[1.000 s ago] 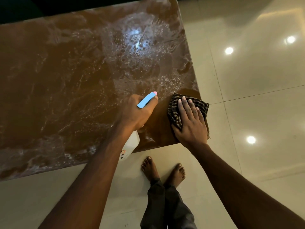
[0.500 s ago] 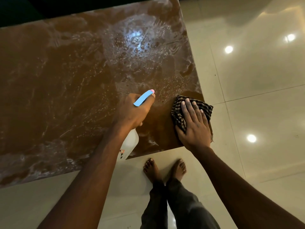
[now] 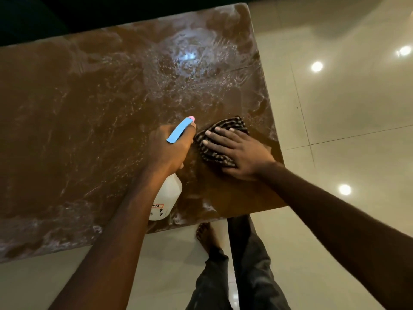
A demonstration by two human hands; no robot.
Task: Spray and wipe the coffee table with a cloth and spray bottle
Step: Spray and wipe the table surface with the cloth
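A glossy brown coffee table (image 3: 78, 121) fills the left and middle, its top wet with streaks and droplets. My left hand (image 3: 169, 148) grips the neck of a white spray bottle (image 3: 166, 198) with a blue head and pink nozzle tip, held above the table near its front edge. My right hand (image 3: 241, 153) presses flat, fingers straight, on a dark striped cloth (image 3: 214, 151) lying on the table's near right part, just right of the bottle.
Pale glossy floor tiles (image 3: 346, 108) with ceiling-light reflections lie to the right and in front. My bare foot (image 3: 205, 236) and dark trouser legs (image 3: 248, 276) stand close to the table's front edge. Darkness lies beyond the far edge.
My right hand has slid the cloth leftward and a little farther in from the corner, now close to the bottle. My left hand with the bottle has held its place. My feet stepped forward.
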